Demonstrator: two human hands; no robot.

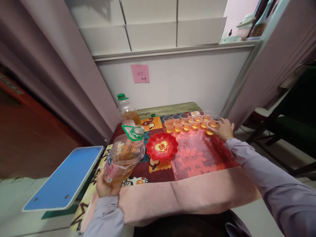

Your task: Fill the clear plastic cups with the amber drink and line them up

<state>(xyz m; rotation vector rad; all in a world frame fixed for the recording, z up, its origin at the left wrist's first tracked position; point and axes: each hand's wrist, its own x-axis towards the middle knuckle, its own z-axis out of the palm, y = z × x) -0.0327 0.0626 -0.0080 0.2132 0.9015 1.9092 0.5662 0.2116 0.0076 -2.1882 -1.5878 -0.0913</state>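
My left hand point(106, 188) is wrapped round the lower part of a large clear plastic bottle point(126, 152), which leans slightly to the right. Its green-collared mouth is uncapped, and amber liquid shows inside. At the right end of the cup rows, my right hand point(225, 129) has its thumb and fingers on a small clear plastic cup point(210, 132) with amber liquid in it. Several more such cups point(187, 125) stand beside it in rows, the front ones holding the same liquid. A red scalloped plate point(151, 149) lies between the bottle and the cups.
A second bottle point(130, 115) with a green cap stands at the back left, and a small green cap point(153, 115) lies near it. The patterned tablecloth point(160, 176) meets a white wall point(182, 82). A blue board point(66, 177) sits left; a dark chair point(291, 108) is right.
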